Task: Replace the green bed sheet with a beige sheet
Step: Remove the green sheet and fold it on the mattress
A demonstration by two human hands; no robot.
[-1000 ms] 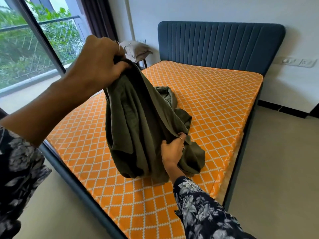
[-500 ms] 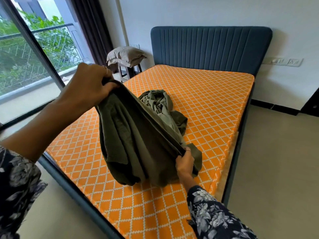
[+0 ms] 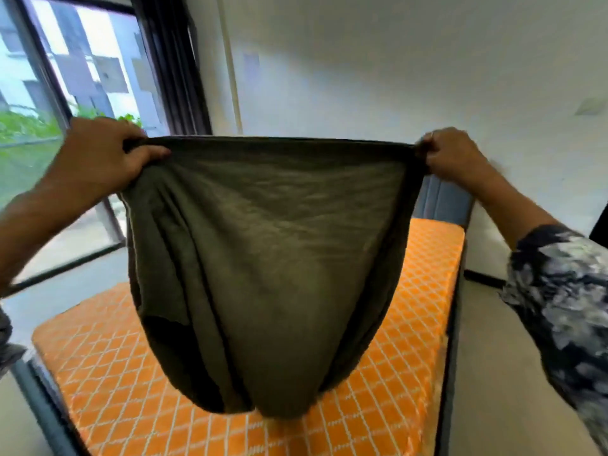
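Both hands (image 3: pixel 98 153) (image 3: pixel 450 153) grip the green sheet's (image 3: pixel 263 258) top edge — stretched taut above the mattress (image 3: pixel 421 324).

Both arms are raised and spread wide in front of the person. The left hand (image 3: pixel 98 153) is held high on the left, its fingers (image 3: pixel 144 158) curled closed with the thumb lying over the front. The right hand (image 3: pixel 450 153) sits at about the same height, clenched likewise. The left forearm is bare; the right arm wears a dark floral sleeve (image 3: pixel 566 291).
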